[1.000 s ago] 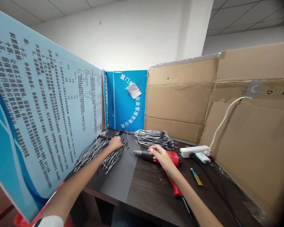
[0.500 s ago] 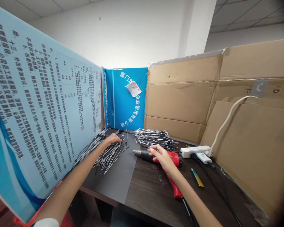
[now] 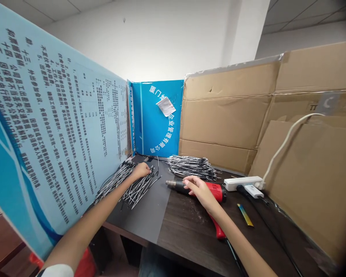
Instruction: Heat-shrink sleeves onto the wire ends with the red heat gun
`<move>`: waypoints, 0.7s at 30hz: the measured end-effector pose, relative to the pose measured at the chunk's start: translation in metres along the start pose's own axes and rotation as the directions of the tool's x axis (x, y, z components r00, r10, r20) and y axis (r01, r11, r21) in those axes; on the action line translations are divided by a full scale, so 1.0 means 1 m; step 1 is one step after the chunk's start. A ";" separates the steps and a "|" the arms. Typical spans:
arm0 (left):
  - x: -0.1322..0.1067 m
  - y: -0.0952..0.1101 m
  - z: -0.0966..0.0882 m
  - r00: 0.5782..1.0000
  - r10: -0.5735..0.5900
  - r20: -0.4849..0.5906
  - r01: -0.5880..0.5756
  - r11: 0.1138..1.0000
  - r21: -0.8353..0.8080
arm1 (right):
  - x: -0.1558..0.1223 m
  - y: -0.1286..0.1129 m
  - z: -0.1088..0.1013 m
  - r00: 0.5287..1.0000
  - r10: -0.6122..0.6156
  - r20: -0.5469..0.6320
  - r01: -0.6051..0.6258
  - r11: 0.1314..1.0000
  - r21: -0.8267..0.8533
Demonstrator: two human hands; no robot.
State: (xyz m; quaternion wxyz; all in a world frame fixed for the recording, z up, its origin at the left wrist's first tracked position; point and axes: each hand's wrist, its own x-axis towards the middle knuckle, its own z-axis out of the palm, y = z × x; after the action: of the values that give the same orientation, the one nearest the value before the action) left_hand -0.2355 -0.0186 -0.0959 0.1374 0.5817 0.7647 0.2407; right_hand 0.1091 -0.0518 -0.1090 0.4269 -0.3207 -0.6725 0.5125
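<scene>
Right hand (image 3: 200, 192) half open, fingers lying across a red-and-black heat gun (image 3: 217, 191) on the dark wooden worktop (image 3: 184, 227); left hand (image 3: 141, 172), grip unclear, on a loose pile of thin black-and-white wires (image 3: 132, 194) atop a grey mat (image 3: 144, 223); beyond, a second wire bundle (image 3: 190, 168).

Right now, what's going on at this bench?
A person's left hand rests on a pile of black-and-white wires lying on a grey mat. Their right hand lies on a red heat gun. A second wire bundle lies behind, near a white power strip.
</scene>
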 end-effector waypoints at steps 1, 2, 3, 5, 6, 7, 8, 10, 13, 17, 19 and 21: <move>-0.001 0.002 0.005 1.000 0.007 -0.005 -0.007 0.998 0.059 | -0.001 -0.001 0.000 1.000 -0.004 0.005 0.004 1.000 -0.004; -0.002 0.004 0.010 1.000 0.011 -0.008 -0.010 0.994 0.108 | -0.002 -0.002 0.001 1.000 -0.008 0.008 0.008 1.000 -0.007; -0.002 0.006 0.015 1.000 0.012 -0.008 -0.011 0.988 0.152 | -0.003 -0.003 0.001 1.000 -0.011 0.011 0.011 1.000 -0.010; -0.002 0.009 0.021 1.000 0.006 0.006 -0.007 0.975 0.223 | -0.005 -0.006 0.001 1.000 -0.013 0.016 0.013 1.000 -0.011; 0.000 0.010 0.023 1.000 -0.001 0.016 -0.003 0.968 0.251 | -0.006 -0.008 0.001 1.000 -0.012 0.018 0.012 1.000 -0.011; 0.001 0.011 0.024 1.000 -0.010 0.027 0.002 0.962 0.275 | -0.007 -0.009 0.001 1.000 -0.012 0.018 0.012 1.000 -0.011; 0.003 0.012 0.024 0.999 -0.020 0.035 0.009 0.955 0.295 | -0.008 -0.011 0.002 1.000 -0.009 0.019 0.010 1.000 -0.013; 0.007 0.015 0.024 0.998 -0.042 0.045 0.025 0.945 0.325 | -0.009 -0.014 0.002 1.000 -0.011 0.022 0.012 1.000 -0.019; 0.012 0.022 0.022 0.995 -0.071 0.070 0.043 0.939 0.342 | -0.011 -0.016 0.003 0.999 -0.019 0.040 0.020 0.999 -0.032; 0.011 0.030 0.010 0.984 -0.109 0.138 0.063 0.951 0.301 | -0.012 -0.017 0.003 0.999 -0.020 0.049 0.022 0.999 -0.041; 0.009 0.031 -0.001 0.978 -0.123 0.166 0.078 0.964 0.255 | -0.012 -0.018 0.002 0.999 -0.020 0.041 0.021 0.999 -0.037; 0.006 0.029 -0.011 0.973 -0.131 0.189 0.092 0.975 0.204 | -0.012 -0.019 0.002 0.999 -0.023 0.041 0.025 0.999 -0.028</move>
State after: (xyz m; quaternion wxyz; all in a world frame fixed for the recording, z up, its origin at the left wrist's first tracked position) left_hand -0.2185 -0.0095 -0.0708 0.1701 0.5696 0.7983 0.0969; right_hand 0.1123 -0.0678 -0.0942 0.4146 -0.3082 -0.6921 0.5040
